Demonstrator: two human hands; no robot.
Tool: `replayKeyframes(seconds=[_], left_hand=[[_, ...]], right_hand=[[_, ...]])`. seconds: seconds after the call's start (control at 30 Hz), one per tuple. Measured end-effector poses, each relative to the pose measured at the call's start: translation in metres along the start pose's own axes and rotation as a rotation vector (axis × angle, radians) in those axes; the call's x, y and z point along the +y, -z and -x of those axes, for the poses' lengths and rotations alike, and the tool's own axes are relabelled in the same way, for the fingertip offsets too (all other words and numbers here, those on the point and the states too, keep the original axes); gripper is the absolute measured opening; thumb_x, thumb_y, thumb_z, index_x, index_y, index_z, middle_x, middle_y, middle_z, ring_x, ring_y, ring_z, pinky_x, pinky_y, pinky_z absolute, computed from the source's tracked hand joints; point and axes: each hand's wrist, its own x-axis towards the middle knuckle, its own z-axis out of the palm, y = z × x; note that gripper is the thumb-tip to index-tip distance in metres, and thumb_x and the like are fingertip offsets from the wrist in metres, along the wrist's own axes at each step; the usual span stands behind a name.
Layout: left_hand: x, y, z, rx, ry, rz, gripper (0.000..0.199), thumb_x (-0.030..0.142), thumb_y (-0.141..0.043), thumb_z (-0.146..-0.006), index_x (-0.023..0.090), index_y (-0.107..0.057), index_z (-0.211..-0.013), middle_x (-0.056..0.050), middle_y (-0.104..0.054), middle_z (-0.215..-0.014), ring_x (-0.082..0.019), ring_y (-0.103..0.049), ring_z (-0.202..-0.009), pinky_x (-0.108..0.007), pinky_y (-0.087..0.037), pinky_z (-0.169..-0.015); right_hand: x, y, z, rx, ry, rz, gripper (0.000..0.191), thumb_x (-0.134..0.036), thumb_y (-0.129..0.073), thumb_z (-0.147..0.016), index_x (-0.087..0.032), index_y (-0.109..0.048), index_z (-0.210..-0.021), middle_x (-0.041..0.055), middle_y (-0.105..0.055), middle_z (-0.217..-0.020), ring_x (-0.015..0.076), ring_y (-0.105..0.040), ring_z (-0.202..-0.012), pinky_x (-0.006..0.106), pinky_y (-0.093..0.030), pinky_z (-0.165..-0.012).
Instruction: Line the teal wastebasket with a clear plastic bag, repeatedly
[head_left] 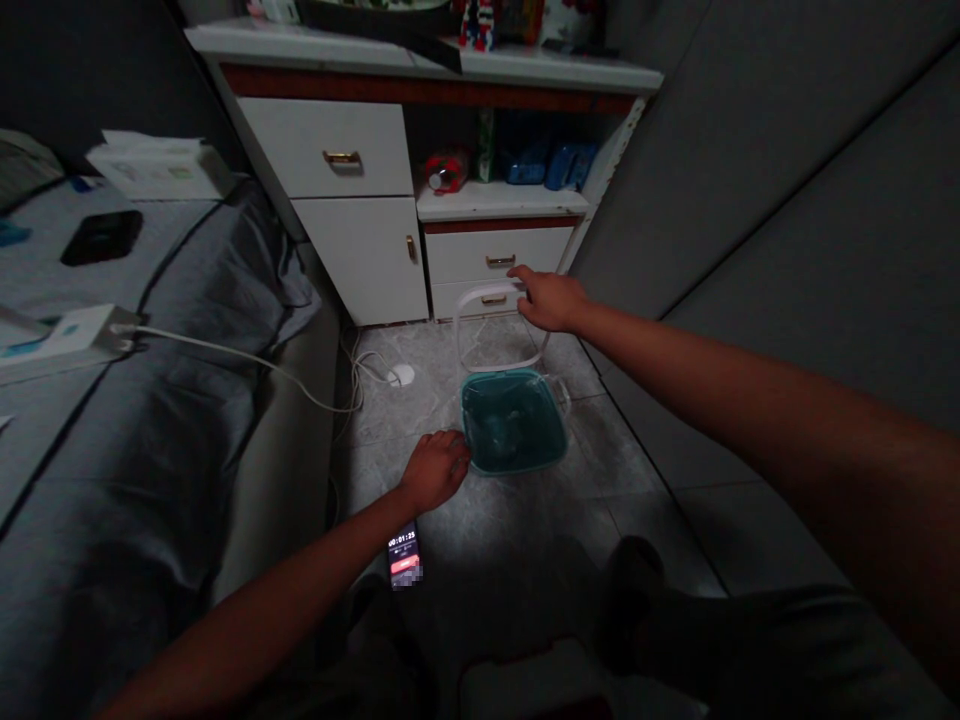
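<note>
While my right grip (553, 300) pinches the lid (460, 335) upright, my left grip (436, 470) curls at the tub (516, 462), likely bracing it, clasp unclear.

A white rectangular cabinet (356, 258) with gold-coloured metal handles (342, 158) stands on a dimly lit, grey marbled tile floor (604, 460), between a bed (292, 440) draped in rumpled grey fabric (195, 400) and flat grey panels (757, 220).

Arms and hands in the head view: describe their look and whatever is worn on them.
The left hand and right hand are both ungloved. The left forearm and right forearm are bare, with no sleeve in view. No watch or band shows on either wrist. The light is too dim to make out small markings.
</note>
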Motion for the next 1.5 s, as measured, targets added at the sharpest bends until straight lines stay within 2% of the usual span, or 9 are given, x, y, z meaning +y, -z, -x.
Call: replayKeyframes(seconds=[0.2,0.5,0.7,0.83,0.93,1.07,1.23,1.4,1.5], left_hand=[[-0.008,-0.011,-0.025,0.170,0.144,0.170,0.022,0.025,-0.057,-0.096,0.023,-0.076,-0.108,-0.010,-0.071,-0.120,-0.029,-0.064,-0.115,-0.046,-0.050,-0.101],[-0.053,-0.010,-0.105,0.330,0.360,0.200,0.031,0.025,-0.067,-0.087,0.021,-0.072,-0.118,-0.013,-0.069,-0.122,-0.032,-0.063,-0.119,-0.047,-0.050,-0.107],[-0.089,-0.024,-0.131,0.283,0.492,0.361,0.034,0.034,-0.072,-0.087,0.020,-0.073,-0.119,-0.011,-0.075,-0.119,-0.028,-0.072,-0.105,-0.041,-0.056,-0.097],[-0.103,-0.028,-0.133,0.238,0.495,0.527,0.027,0.036,-0.069,-0.088,0.020,-0.079,-0.107,-0.007,-0.081,-0.103,-0.024,-0.074,-0.090,-0.036,-0.058,-0.088],[-0.108,-0.027,-0.133,0.231,0.467,0.635,0.028,0.040,-0.071,-0.084,0.020,-0.082,-0.100,-0.006,-0.081,-0.090,-0.024,-0.074,-0.085,-0.035,-0.057,-0.085],[-0.109,-0.023,-0.130,0.204,0.436,0.764,0.032,0.046,-0.077,-0.079,0.019,-0.084,-0.093,-0.006,-0.081,-0.084,-0.024,-0.072,-0.082,-0.036,-0.056,-0.082],[-0.107,-0.020,-0.130,0.216,0.504,0.880,0.024,0.043,-0.081,-0.075,0.019,-0.082,-0.079,-0.007,-0.081,-0.085,-0.024,-0.071,-0.085,-0.036,-0.055,-0.084],[-0.106,-0.020,-0.132,0.248,0.584,0.943,0.023,0.042,-0.077,-0.072,0.019,-0.078,-0.077,-0.004,-0.077,-0.079,-0.021,-0.067,-0.079,-0.033,-0.052,-0.078],[-0.106,-0.019,-0.131,0.231,0.625,0.990,0.028,0.045,-0.076,-0.069,0.019,-0.076,-0.079,-0.004,-0.075,-0.078,-0.019,-0.064,-0.075,-0.030,-0.048,-0.071]], right_hand=[[0.005,0.001,0.012,0.010,0.013,0.001,0.062,-0.030,-0.056,-0.098,-0.022,-0.048,-0.158,0.0121,-0.075,-0.131,0.0302,-0.068,-0.116,0.041,-0.051,-0.099],[0.010,-0.001,0.042,0.080,0.042,-0.044,0.054,-0.027,-0.051,-0.100,-0.023,-0.051,-0.155,0.0094,-0.075,-0.130,0.0280,-0.071,-0.108,0.035,-0.051,-0.089],[0.035,-0.049,0.065,-0.017,0.067,-0.038,0.033,-0.026,-0.051,-0.099,-0.021,-0.068,-0.127,0.0091,-0.076,-0.125,0.0258,-0.070,-0.106,0.032,-0.048,-0.085],[0.058,-0.102,0.071,-0.276,-0.036,-0.015,0.026,-0.029,-0.055,-0.098,-0.023,-0.075,-0.113,0.0092,-0.078,-0.118,0.0268,-0.072,-0.106,0.033,-0.050,-0.086],[0.073,-0.141,0.073,-0.421,-0.182,-0.063,0.030,-0.028,-0.062,-0.095,-0.023,-0.077,-0.121,0.0110,-0.076,-0.130,0.0274,-0.071,-0.114,0.033,-0.052,-0.090],[0.088,-0.177,0.075,-0.479,-0.386,-0.378,0.038,-0.027,-0.062,-0.099,-0.015,-0.072,-0.133,0.0118,-0.080,-0.109,0.0179,-0.075,-0.078,0.024,-0.054,-0.067],[0.102,-0.196,0.075,-0.372,-0.538,-0.618,0.018,-0.025,-0.066,-0.097,-0.012,-0.074,-0.088,0.0033,-0.069,-0.072,0.0099,-0.060,-0.050,0.019,-0.044,-0.049],[0.106,-0.197,0.074,-0.296,-0.706,-0.825,0.021,-0.028,-0.073,-0.093,-0.014,-0.066,-0.079,-0.0033,-0.052,-0.059,0.0089,-0.050,-0.051,0.019,-0.046,-0.049],[0.107,-0.191,0.077,-0.267,-0.712,-0.975,0.020,-0.031,-0.076,-0.091,-0.016,-0.065,-0.082,-0.0042,-0.051,-0.062,0.0087,-0.048,-0.055,0.019,-0.044,-0.051]])
